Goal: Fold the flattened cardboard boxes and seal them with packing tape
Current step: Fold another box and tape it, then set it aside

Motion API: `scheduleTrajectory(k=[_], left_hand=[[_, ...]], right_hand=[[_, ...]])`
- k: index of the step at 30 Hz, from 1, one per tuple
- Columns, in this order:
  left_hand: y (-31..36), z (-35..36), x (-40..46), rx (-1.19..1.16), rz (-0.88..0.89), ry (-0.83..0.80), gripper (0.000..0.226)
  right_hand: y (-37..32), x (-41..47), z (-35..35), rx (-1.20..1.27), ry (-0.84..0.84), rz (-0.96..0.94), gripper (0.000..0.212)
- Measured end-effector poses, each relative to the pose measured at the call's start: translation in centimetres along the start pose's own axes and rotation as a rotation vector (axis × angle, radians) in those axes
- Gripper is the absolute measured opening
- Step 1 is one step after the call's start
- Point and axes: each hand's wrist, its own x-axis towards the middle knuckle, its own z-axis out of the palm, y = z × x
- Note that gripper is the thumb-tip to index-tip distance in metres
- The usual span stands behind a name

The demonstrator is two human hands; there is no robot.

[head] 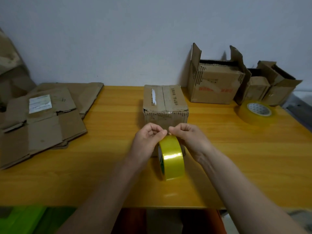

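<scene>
**Both hands pinch the top of a yellow tape roll in front of a folded box**

Both forearms come up from the bottom edge of the frame and meet near the centre. The left hand (148, 137) and the right hand (187, 135) have their fingers curled, and the thumb and forefinger tips of each pinch at the top edge of the tape roll (171, 157). The fingertips of the two hands almost touch each other.

The roll stands on its edge on the orange wooden table (236, 157), just below the centre of the frame. Its hole points left and right, and its broad glossy yellow band faces the camera with a bright reflection across it.

Just behind the hands stands the folded box (165, 102), brown and worn, its top flaps closed with a seam running away from the camera.

At the left of the frame lies a stack of flattened boxes (42, 122). At the upper right stand two open boxes (214, 85), and near them a second tape roll (258, 112) lies flat.
</scene>
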Motion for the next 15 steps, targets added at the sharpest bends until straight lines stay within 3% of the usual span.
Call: scheduleTrajectory(k=[6, 10, 15], left_hand=[[1.1, 1.0, -1.3, 0.162, 0.169, 0.073, 0.018], [1.7, 1.6, -1.7, 0.142, 0.162, 0.076, 0.054], [1.8, 1.8, -2.0, 0.253, 0.219, 0.056, 0.055]], right_hand=[[0.1, -0.9, 0.9, 0.094, 0.13, -0.019, 0.028], [-0.5, -1.6, 1.2, 0.184, 0.196, 0.052, 0.027], [-0.9, -2.5, 0.8, 0.343, 0.173, 0.113, 0.028]])
